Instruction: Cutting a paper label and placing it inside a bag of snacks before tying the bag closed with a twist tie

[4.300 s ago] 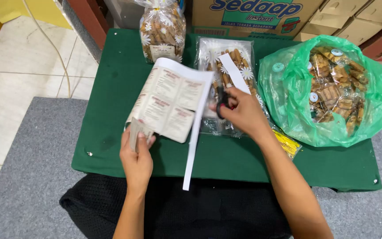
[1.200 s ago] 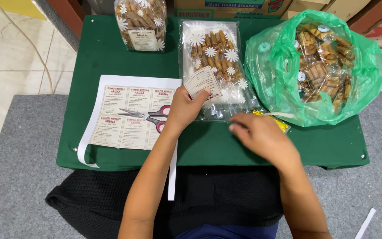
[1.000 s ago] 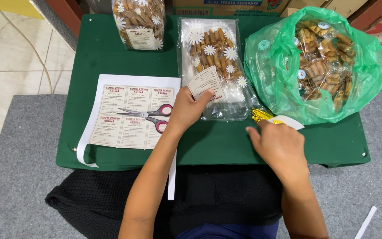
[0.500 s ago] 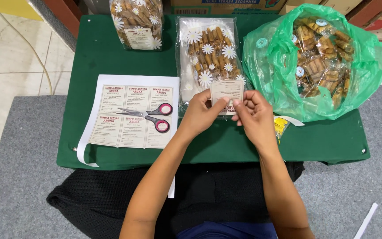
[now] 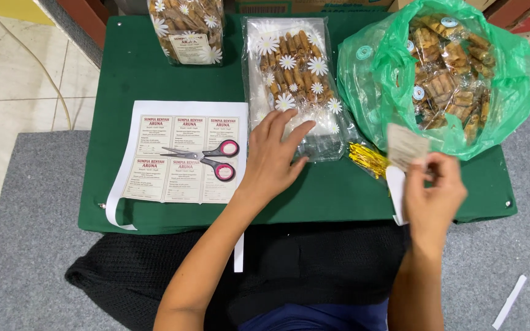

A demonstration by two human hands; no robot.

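**Label lifted, bag held flat**

On the green tabletop (image 5: 154, 73), the white sheet of printed labels (image 5: 182, 153) lies at your left under the pink-handled scissors (image 5: 207, 158). Your left hand (image 5: 274, 156) rests open, fingers spread, on the clear daisy-print bag of rolled snacks (image 5: 292, 79). Your right hand (image 5: 433, 193) pinches a small cut paper label (image 5: 406, 146) near the front edge, beside the green plastic bag (image 5: 443, 73). You appear mid-labelling; free room lies along the front strip.

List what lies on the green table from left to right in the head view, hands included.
Sheet of labels → scissors → left hand on the clear daisy-print snack bag → gold twist ties → right hand holding a cut label → green plastic bag of snacks.
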